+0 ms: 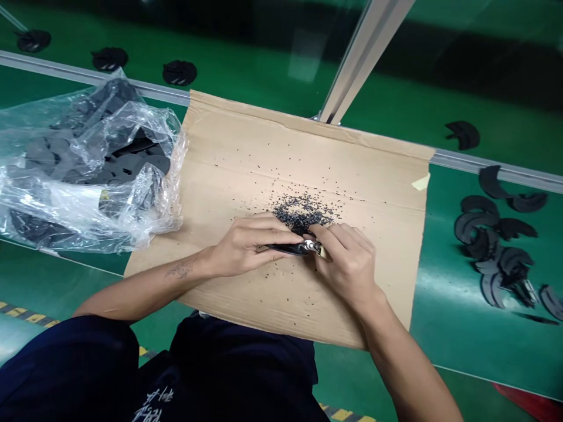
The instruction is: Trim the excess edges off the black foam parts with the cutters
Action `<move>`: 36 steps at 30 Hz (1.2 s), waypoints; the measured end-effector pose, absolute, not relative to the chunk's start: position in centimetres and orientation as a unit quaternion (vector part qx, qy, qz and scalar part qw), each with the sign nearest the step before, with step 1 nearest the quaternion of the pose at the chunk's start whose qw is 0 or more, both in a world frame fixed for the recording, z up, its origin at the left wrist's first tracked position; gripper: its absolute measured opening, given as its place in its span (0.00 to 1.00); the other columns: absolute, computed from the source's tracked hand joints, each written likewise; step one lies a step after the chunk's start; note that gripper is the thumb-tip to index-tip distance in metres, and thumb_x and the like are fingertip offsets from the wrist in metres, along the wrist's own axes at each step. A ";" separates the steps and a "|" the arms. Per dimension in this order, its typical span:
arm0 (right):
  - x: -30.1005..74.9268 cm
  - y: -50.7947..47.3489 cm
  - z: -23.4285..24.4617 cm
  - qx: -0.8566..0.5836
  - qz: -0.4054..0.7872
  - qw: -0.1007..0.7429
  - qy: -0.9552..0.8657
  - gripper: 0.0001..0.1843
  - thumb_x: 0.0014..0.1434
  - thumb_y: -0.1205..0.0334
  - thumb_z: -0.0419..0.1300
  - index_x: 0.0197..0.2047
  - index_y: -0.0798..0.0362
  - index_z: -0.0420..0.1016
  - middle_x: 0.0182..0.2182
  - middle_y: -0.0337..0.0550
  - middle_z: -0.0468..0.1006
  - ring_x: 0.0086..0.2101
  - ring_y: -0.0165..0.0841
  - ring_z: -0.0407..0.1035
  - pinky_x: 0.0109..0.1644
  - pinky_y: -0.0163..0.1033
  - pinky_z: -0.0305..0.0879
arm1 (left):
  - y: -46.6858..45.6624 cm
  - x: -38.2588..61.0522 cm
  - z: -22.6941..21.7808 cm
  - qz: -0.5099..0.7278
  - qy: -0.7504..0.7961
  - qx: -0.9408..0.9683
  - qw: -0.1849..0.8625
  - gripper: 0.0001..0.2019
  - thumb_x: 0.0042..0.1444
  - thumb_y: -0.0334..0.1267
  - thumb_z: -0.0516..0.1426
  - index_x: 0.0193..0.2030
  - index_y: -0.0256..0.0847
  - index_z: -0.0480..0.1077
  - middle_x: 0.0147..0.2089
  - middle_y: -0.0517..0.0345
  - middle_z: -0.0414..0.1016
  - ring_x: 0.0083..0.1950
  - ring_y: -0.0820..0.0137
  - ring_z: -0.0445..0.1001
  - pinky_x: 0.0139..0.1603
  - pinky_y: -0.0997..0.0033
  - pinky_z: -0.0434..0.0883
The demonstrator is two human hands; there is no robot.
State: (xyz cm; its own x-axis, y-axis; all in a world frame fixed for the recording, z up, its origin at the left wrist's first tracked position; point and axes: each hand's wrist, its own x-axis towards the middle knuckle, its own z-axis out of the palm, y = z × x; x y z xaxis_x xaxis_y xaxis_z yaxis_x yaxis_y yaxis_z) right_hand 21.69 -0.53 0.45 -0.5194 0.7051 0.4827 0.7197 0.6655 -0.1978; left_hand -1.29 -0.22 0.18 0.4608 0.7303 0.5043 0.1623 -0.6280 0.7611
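My left hand (250, 246) grips a pair of black-handled metal nippers (292, 249) above a flattened cardboard sheet (308, 158). Their steel head (311, 246) meets the fingers of my right hand (345, 264). Those fingers are pinched around a small piece with a pale tip (323, 252), and most of it is hidden. Just beyond both hands lies a heap of tiny black scraps (299, 212), with more scattered over the cardboard.
A clear plastic bag (88, 170) stuffed with black sheet pieces lies left of the cardboard. Black arc-shaped pieces (484, 234) lie on a green surface to the right, beyond which an aluminium rail (497, 170) runs. An upright aluminium strut (365, 58) stands behind the cardboard.
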 end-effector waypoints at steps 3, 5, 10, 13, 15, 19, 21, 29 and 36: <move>21.6 -0.7 0.5 -0.404 -0.022 0.267 -0.875 0.07 0.68 0.68 0.58 0.39 0.53 0.79 0.23 0.40 0.76 0.25 0.30 0.66 0.32 0.39 0.60 | -0.3 -1.2 0.0 0.439 0.283 0.782 0.340 0.13 0.63 0.35 0.64 0.54 0.45 0.79 0.45 0.52 0.85 0.42 0.71 0.81 0.43 0.69 0.77; 21.7 -0.7 0.4 -0.398 0.025 0.269 -0.877 0.10 0.68 0.69 0.56 0.38 0.53 0.78 0.23 0.40 0.77 0.25 0.30 0.67 0.32 0.38 0.62 | -0.3 -1.2 0.0 0.443 0.284 0.777 0.345 0.12 0.63 0.35 0.64 0.53 0.45 0.79 0.44 0.52 0.85 0.41 0.71 0.81 0.43 0.69 0.77; 22.0 -0.5 0.5 -0.431 0.050 0.261 -0.863 0.11 0.68 0.67 0.54 0.36 0.54 0.77 0.25 0.41 0.77 0.25 0.30 0.68 0.30 0.37 0.60 | -0.1 -1.1 0.2 0.452 0.289 0.775 0.334 0.12 0.62 0.35 0.65 0.52 0.43 0.79 0.43 0.52 0.84 0.41 0.71 0.79 0.43 0.69 0.76; 21.9 -0.4 0.5 -0.458 -0.026 0.227 -0.859 0.11 0.66 0.69 0.55 0.33 0.53 0.74 0.24 0.42 0.76 0.25 0.31 0.64 0.30 0.38 0.55 | -0.2 -1.0 0.2 0.442 0.289 0.787 0.320 0.13 0.62 0.35 0.64 0.54 0.42 0.78 0.44 0.53 0.84 0.42 0.72 0.78 0.43 0.69 0.74; 21.7 -0.5 0.4 -0.456 -0.045 0.207 -0.864 0.08 0.63 0.70 0.56 0.33 0.52 0.74 0.25 0.42 0.76 0.26 0.32 0.63 0.31 0.39 0.54 | -0.3 -1.0 0.2 0.424 0.301 0.804 0.288 0.14 0.63 0.36 0.64 0.55 0.43 0.77 0.45 0.54 0.84 0.43 0.71 0.78 0.46 0.68 0.74; 21.5 -0.6 0.7 -0.455 0.050 0.233 -0.858 0.05 0.61 0.67 0.58 0.38 0.52 0.76 0.29 0.43 0.78 0.30 0.34 0.68 0.33 0.39 0.60 | -0.2 -1.1 0.2 0.411 0.320 0.825 0.218 0.13 0.64 0.33 0.62 0.55 0.44 0.76 0.47 0.56 0.84 0.44 0.72 0.79 0.47 0.67 0.74; 21.4 -0.5 0.9 -0.457 0.147 0.279 -0.832 0.07 0.63 0.63 0.59 0.43 0.52 0.77 0.34 0.44 0.81 0.33 0.36 0.72 0.36 0.41 0.66 | -0.1 -1.2 0.4 0.440 0.323 0.805 0.234 0.11 0.64 0.35 0.63 0.53 0.42 0.76 0.46 0.55 0.84 0.44 0.71 0.80 0.46 0.68 0.76; 21.0 -1.0 1.4 -0.361 0.148 0.360 -0.848 0.04 0.63 0.70 0.60 0.39 0.53 0.76 0.25 0.39 0.75 0.26 0.31 0.65 0.30 0.39 0.59 | 0.0 -1.4 -0.2 0.415 0.324 0.817 0.236 0.12 0.65 0.28 0.59 0.53 0.40 0.73 0.47 0.52 0.82 0.50 0.68 0.80 0.53 0.64 0.80; 22.2 -0.3 1.9 -0.352 0.273 0.369 -0.816 0.05 0.64 0.67 0.61 0.43 0.51 0.75 0.31 0.40 0.78 0.30 0.31 0.70 0.34 0.39 0.65 | 0.2 -1.6 -0.7 0.393 0.301 0.834 0.245 0.16 0.64 0.25 0.57 0.55 0.41 0.75 0.51 0.50 0.82 0.51 0.70 0.81 0.51 0.68 0.81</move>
State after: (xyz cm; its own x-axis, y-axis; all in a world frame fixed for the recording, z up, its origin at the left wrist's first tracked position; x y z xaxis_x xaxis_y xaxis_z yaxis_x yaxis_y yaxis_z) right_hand 22.17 -0.28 1.87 -0.4797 0.7761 0.4094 0.3739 0.6029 -0.7048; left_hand -1.64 0.25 -0.70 0.5107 0.6938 0.5077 0.3092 -0.6993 0.6445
